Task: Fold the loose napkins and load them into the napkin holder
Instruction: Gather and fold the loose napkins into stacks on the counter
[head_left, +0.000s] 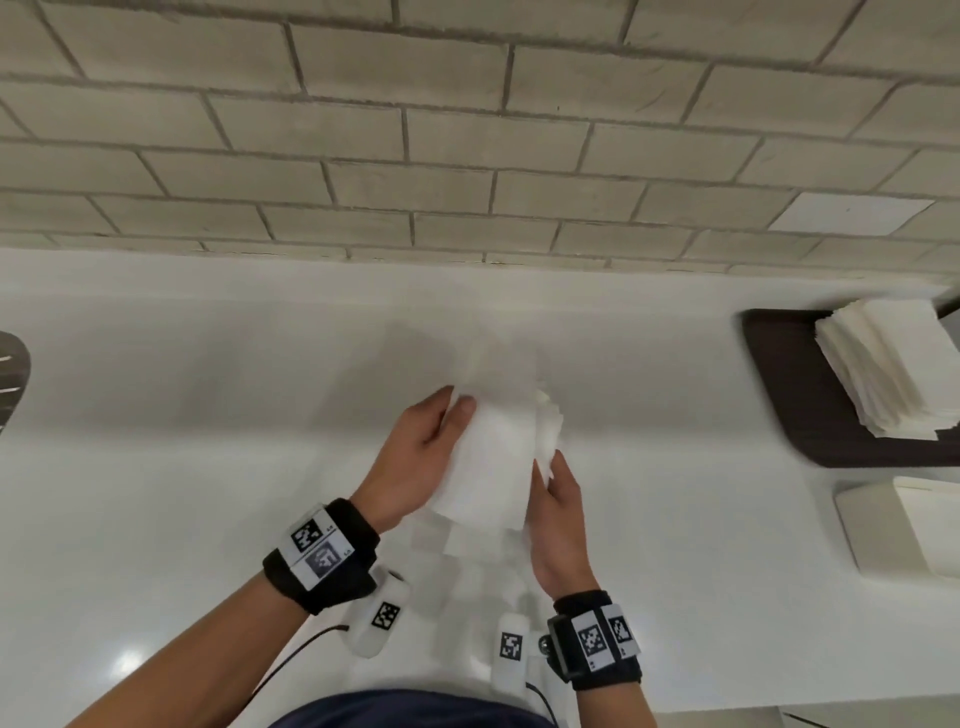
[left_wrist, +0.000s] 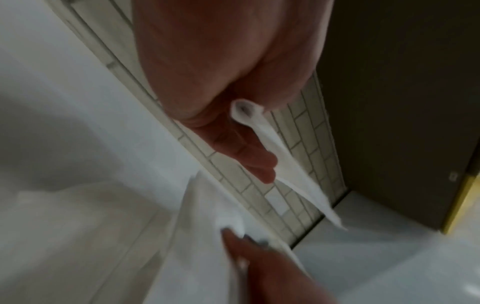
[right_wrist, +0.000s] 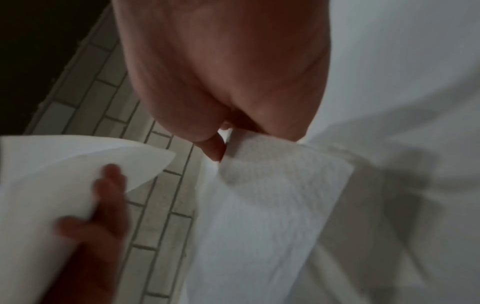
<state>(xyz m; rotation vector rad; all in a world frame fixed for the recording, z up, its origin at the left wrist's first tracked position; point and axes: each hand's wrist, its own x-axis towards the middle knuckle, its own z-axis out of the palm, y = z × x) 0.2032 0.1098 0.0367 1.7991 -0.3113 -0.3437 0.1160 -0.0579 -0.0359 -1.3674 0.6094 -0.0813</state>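
White paper fills the space between our two hands: it is a napkin (head_left: 488, 457), held up over the white bench (head_left: 208, 415) in front of us. Our left hand (head_left: 415, 457) grips its left side, with the thumb on top near the upper corner and the fingers curled in behind the paper. Our right hand (head_left: 558, 519) pinches the napkin's lower right edge between the thumb and the fingers. In the left wrist view the paper is bent into a small loop where it is pinched by the left hand's fingers (left_wrist: 249, 156). In the right wrist view a fingertip (right_wrist: 215, 150) presses on the dotted paper, and the sheet hangs down from there. The top of the napkin is blurry in the head view, so we cannot tell how many folds it has. Off to the right a stack of napkins (head_left: 893, 364) sits on a dark tray (head_left: 779, 374), and the picture's edge cuts both off. Just below the tray is a pale napkin holder (head_left: 872, 530), also cut off, with something white inside it. A dark thing (head_left: 13, 364) pokes in at the left edge, too little of it to name. Behind the bench is a tiled wall (head_left: 415, 130).
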